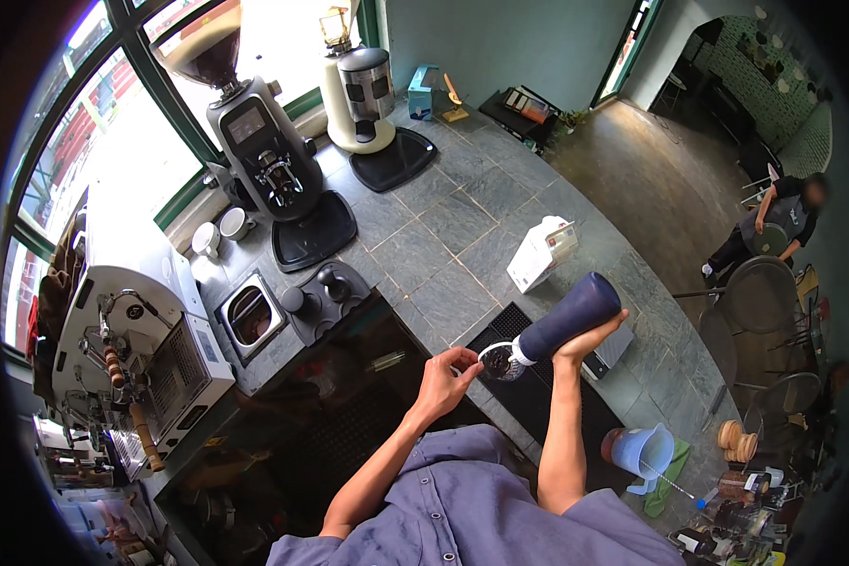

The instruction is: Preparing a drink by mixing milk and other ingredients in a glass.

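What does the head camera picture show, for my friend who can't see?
A person's right hand holds a dark blue bottle pointed toward the left hand, at a grey tiled counter. An espresso machine stands left.

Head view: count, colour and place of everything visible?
bottle: one, navy, tipped over cup
cup: one, clear, at bottle's mouth
mat: one, black, below cup
carton: one, white, beyond bottle
grinders: two, black, cream, upper left
mugs: two, white, left of grinders
espresso machine: one, white, left
pitcher: one, light blue, right
cloth: one, green, by pitcher
person: at least one, darkly dressed, far right
left hand: one, bare, at cup
right hand: one, bare, holding bottle
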The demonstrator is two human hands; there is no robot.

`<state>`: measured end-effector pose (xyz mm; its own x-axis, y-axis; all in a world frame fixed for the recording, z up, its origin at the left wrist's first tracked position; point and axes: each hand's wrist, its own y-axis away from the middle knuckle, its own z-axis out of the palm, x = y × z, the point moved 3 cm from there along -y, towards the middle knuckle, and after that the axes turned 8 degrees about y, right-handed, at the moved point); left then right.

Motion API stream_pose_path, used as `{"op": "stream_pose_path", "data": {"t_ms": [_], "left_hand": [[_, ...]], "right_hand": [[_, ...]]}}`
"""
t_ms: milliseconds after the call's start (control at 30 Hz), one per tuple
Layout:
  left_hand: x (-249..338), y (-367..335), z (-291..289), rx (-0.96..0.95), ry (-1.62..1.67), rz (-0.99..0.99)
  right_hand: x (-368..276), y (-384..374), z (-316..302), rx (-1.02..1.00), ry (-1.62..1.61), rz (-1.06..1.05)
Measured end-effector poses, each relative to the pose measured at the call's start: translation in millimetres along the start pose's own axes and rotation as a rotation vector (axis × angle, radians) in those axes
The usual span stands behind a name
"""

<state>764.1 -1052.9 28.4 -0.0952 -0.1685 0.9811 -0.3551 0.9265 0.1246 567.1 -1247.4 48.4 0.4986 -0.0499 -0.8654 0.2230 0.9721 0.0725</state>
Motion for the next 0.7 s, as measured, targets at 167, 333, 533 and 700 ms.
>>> {"op": "stream_pose_path", "data": {"t_ms": [167,333,533,700], "left_hand": [[-1,0,4,-0.021,0.009,0.059],[1,-1,7,0.014,0.028,0.1],[7,-8,8,0.017,-0.034,0.195],[10,-14,8,-0.028,-0.076,0.184]], "right_hand": [[4,-1,-4,0.036,-0.011,0.01],[3,-3,-6,0.053,-0.029,-0.003],[-14,6,1,0.012,-0.133,0.099],[-23,14,7,0.01,-0.12,0.188]]}}
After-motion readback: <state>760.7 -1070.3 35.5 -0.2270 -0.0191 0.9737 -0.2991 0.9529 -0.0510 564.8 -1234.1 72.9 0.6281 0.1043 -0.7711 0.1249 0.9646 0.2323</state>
